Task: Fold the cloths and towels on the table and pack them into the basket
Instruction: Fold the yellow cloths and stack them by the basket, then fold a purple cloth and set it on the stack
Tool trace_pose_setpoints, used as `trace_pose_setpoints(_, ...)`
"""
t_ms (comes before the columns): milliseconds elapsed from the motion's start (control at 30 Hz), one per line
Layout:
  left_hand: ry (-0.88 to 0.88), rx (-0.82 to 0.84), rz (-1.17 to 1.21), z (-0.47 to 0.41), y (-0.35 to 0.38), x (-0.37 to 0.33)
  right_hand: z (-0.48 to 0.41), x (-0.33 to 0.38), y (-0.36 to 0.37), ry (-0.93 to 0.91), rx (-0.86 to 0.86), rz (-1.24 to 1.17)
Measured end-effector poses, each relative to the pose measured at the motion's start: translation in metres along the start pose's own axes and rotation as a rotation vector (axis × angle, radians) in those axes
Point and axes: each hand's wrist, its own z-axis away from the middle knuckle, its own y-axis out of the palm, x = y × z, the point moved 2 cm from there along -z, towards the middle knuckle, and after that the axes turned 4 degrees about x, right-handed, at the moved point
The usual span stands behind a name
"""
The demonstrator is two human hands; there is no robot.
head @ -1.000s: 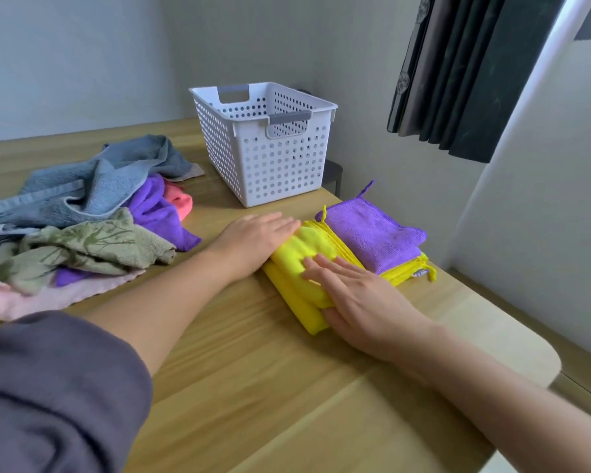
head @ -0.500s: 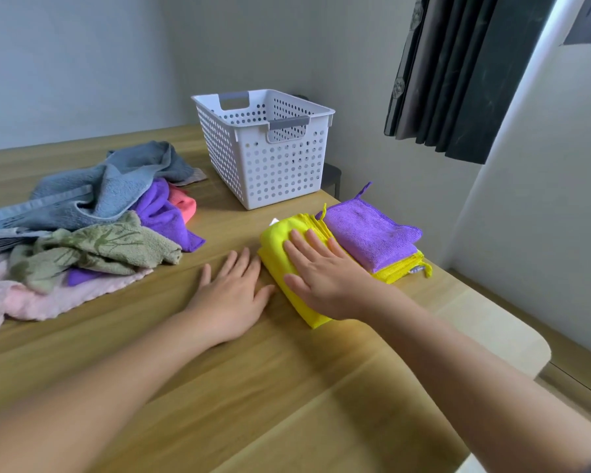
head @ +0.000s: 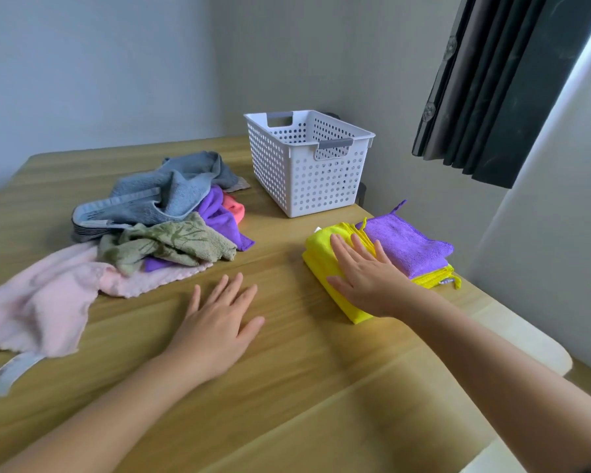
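**A:** How were the hands set?

**B:** The right hand [head: 365,278] lay flat with straight, spread fingers, pressing on the folded yellow cloth [head: 321,264]. The left hand [head: 215,332] was flat too, palm down on the bare worktop [head: 287,387], holding nothing and well apart from the cloth.

**A:** Could you see the whole yellow cloth?

**B:** No. The hand covered its middle, and the folded purple cloth [head: 410,247] lay over its far-right part. Yellow edges showed beneath the purple. I couldn't tell if that was one yellow piece or two.

**A:** And the basket?

**B:** The white basket [head: 307,179] stood upright just beyond the stack, near the wall. Its near side hid its floor, so its contents couldn't be made out.

**A:** The unfolded things?

**B:** They were heaped to the left. A grey-blue towel [head: 171,192] was at the back, a green towel [head: 174,240] lay in front of it, and a pink towel [head: 48,302] lay underneath, cut off by the left edge. A loose purple cloth [head: 219,216] was mostly buried. Only a corner of a coral cloth [head: 234,206] showed.
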Motion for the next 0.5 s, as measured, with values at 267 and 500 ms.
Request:
trace_pose_setpoints(267,-0.105,-0.186,0.008,0.047,-0.010,0.074,-0.003,0.059,-0.010,-0.016,-0.145,0.091)
trace_pose_setpoints(500,0.035,-0.392,-0.118,0.003,-0.036,0.084,-0.046,0.130,0.005,-0.115,-0.069,-0.212)
